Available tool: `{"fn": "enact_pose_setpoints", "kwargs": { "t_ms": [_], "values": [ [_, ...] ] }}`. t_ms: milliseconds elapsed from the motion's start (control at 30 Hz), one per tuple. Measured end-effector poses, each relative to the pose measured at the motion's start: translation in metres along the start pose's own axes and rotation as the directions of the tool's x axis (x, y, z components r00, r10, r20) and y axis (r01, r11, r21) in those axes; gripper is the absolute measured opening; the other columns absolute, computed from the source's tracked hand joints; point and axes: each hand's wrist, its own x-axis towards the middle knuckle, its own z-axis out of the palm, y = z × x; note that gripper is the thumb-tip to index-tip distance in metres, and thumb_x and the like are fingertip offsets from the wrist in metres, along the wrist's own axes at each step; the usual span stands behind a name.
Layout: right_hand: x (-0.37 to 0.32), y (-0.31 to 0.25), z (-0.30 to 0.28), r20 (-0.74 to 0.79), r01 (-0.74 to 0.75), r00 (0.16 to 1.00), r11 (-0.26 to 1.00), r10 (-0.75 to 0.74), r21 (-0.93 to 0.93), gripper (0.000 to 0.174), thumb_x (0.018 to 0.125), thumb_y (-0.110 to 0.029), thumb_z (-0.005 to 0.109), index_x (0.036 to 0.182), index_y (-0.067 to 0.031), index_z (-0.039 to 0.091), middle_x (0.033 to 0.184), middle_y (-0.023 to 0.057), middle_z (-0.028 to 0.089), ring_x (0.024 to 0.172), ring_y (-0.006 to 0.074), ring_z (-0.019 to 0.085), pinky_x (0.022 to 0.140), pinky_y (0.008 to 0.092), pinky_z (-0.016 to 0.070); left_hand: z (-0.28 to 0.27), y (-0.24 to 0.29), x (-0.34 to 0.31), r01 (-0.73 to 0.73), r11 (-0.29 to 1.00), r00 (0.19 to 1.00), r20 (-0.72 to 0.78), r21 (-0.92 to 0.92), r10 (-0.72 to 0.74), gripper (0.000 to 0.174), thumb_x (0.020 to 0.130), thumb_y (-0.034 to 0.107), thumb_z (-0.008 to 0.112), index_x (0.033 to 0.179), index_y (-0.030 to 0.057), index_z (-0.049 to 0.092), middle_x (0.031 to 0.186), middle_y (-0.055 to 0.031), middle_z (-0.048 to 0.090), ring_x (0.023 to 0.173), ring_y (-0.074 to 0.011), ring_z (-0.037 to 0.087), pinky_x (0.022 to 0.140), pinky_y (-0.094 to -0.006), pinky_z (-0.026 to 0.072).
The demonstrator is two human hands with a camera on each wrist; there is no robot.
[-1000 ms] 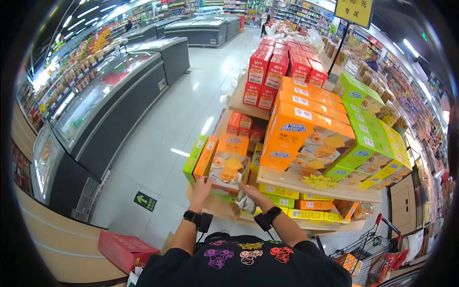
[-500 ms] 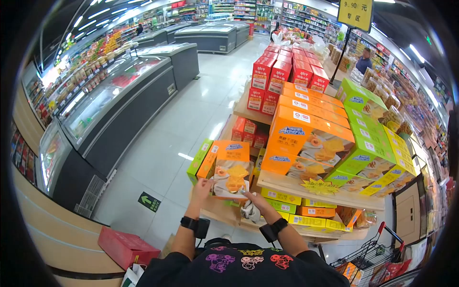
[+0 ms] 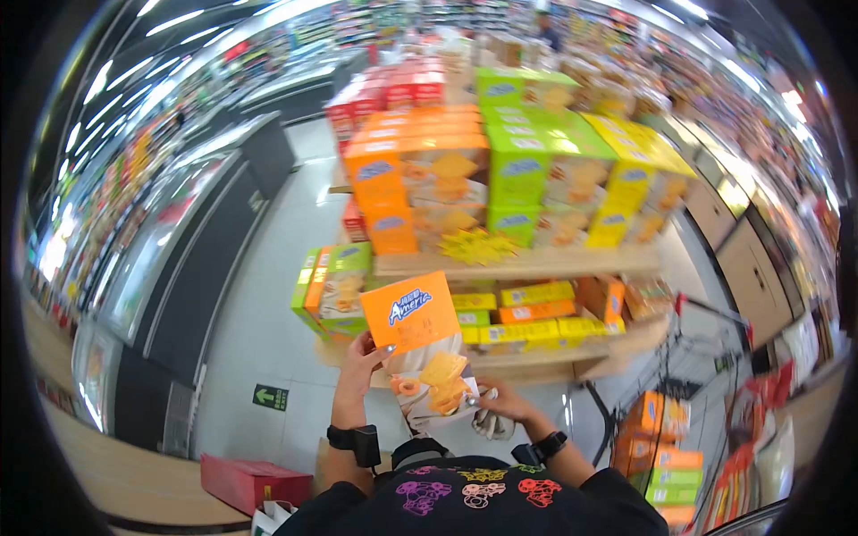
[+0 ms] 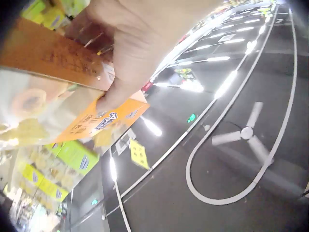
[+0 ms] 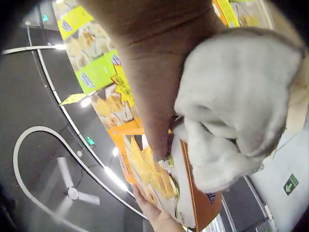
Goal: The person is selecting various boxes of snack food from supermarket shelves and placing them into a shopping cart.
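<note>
An orange and white cracker box (image 3: 429,357) is held tilted in front of the body, clear of the shelf. My left hand (image 3: 359,364) grips its left edge; in the left wrist view the left hand (image 4: 130,48) has its thumb on the orange face. My right hand (image 3: 505,402) pinches the lower right edge, and a crumpled white cloth (image 3: 493,425) hangs beneath that hand. The right wrist view shows the right hand (image 5: 159,72) with its thumb on the printed front and the cloth (image 5: 236,101) bunched beside it.
Green and orange boxes (image 3: 344,281) stand at the shelf's left end. Stacked orange boxes (image 3: 380,179) and green boxes (image 3: 518,170) fill the display behind. A shopping cart (image 3: 688,357) with boxes stands right; a red box (image 3: 255,482) lies lower left. Freezers line the left.
The orange box has come off the display, toward the body, and tilted, with both hands on it. A green-fronted box now shows behind it. The head view has turned right.
</note>
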Motion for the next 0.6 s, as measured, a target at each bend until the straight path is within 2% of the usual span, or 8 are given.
{"fn": "enact_pose_setpoints", "kwargs": {
  "t_ms": [100,200,267,367,400,467,533,600],
  "values": [
    [-0.089,-0.002,-0.039,-0.281,-0.078,0.955,0.993,0.100,0.089,0.032,0.076,-0.017,0.062,0.105,-0.0067,0.052,0.083,0.0048,0.059,0.077,0.0118,0.055,0.069,0.0271,0.0459,0.077,-0.017,-0.015,-0.056,0.997,0.994,0.094,-0.045,0.060,0.033,0.070,0.012,0.066,0.099,0.0043,0.051,0.092,-0.0019,0.056,0.079,-0.0080,0.055,0.062,-0.0192,0.0443],
    [-0.172,-0.011,-0.066,-0.729,0.206,0.674,0.919,0.116,0.336,0.029,0.081,-0.012,0.053,0.109,-0.0048,0.050,0.091,0.0070,0.059,0.079,0.0137,0.058,0.068,0.0277,0.0483,0.153,-0.022,-0.033,-0.076,0.995,0.959,0.277,0.062,0.056,0.035,0.070,0.010,0.065,0.101,0.0041,0.050,0.091,-0.0020,0.056,0.078,-0.0091,0.055,0.064,-0.0207,0.0443],
    [-0.226,-0.017,-0.078,-0.865,0.444,0.488,0.818,0.121,0.365,0.030,0.083,-0.014,0.051,0.111,-0.0046,0.049,0.098,0.0072,0.057,0.084,0.0155,0.057,0.073,0.0292,0.0485,0.203,-0.034,-0.050,-0.079,0.996,0.881,0.470,0.050,0.047,0.037,0.069,0.010,0.065,0.102,0.0038,0.049,0.092,-0.0022,0.056,0.080,-0.0102,0.055,0.067,-0.0224,0.0442],
    [-0.283,-0.054,-0.067,-0.933,0.650,0.358,0.721,-0.013,0.239,0.030,0.085,-0.016,0.049,0.112,-0.0043,0.048,0.100,0.0073,0.057,0.086,0.0172,0.058,0.077,0.0300,0.0485,0.273,-0.067,-0.073,-0.093,0.996,0.713,0.699,0.014,0.057,0.040,0.068,0.009,0.065,0.103,0.0032,0.048,0.092,-0.0027,0.055,0.082,-0.0117,0.055,0.074,-0.0251,0.0437],
    [-0.296,-0.051,-0.060,-0.949,0.647,0.313,0.739,-0.035,0.187,0.031,0.086,-0.016,0.047,0.115,-0.0045,0.046,0.103,0.0060,0.055,0.090,0.0151,0.055,0.079,0.0285,0.0462,0.292,-0.079,-0.082,-0.096,0.995,0.645,0.762,0.001,0.061,0.040,0.067,0.009,0.065,0.103,0.0030,0.047,0.092,-0.0030,0.055,0.083,-0.0121,0.054,0.076,-0.0260,0.0434],
    [-0.315,-0.050,-0.039,-0.987,0.469,0.089,0.880,-0.133,-0.076,0.032,0.085,-0.010,0.046,0.117,-0.0031,0.045,0.108,0.0046,0.051,0.099,0.0138,0.048,0.086,0.0285,0.0391,0.325,-0.089,-0.108,-0.035,0.999,0.571,0.820,-0.025,0.040,0.041,0.066,0.010,0.066,0.102,0.0027,0.047,0.092,-0.0037,0.054,0.085,-0.0124,0.054,0.078,-0.0264,0.0429],
    [-0.334,-0.024,-0.021,-0.990,0.359,0.007,0.924,-0.143,-0.131,0.036,0.085,-0.010,0.047,0.121,-0.0037,0.043,0.104,0.0022,0.051,0.095,0.0112,0.047,0.082,0.0259,0.0384,0.347,-0.094,-0.125,0.050,0.996,0.526,0.850,-0.068,0.032,0.040,0.067,0.009,0.065,0.101,0.0026,0.046,0.092,-0.0042,0.054,0.086,-0.0126,0.053,0.079,-0.0265,0.0425],
    [-0.349,-0.023,0.004,-0.998,0.168,0.058,0.986,-0.032,-0.022,0.033,0.086,-0.011,0.047,0.118,-0.0038,0.045,0.096,0.0008,0.055,0.085,0.0090,0.050,0.074,0.0244,0.0413,0.365,-0.097,-0.133,0.148,0.980,0.516,0.856,-0.136,0.041,0.039,0.067,0.009,0.064,0.101,0.0027,0.046,0.092,-0.0046,0.053,0.087,-0.0128,0.053,0.078,-0.0264,0.0423]
  ]
}}
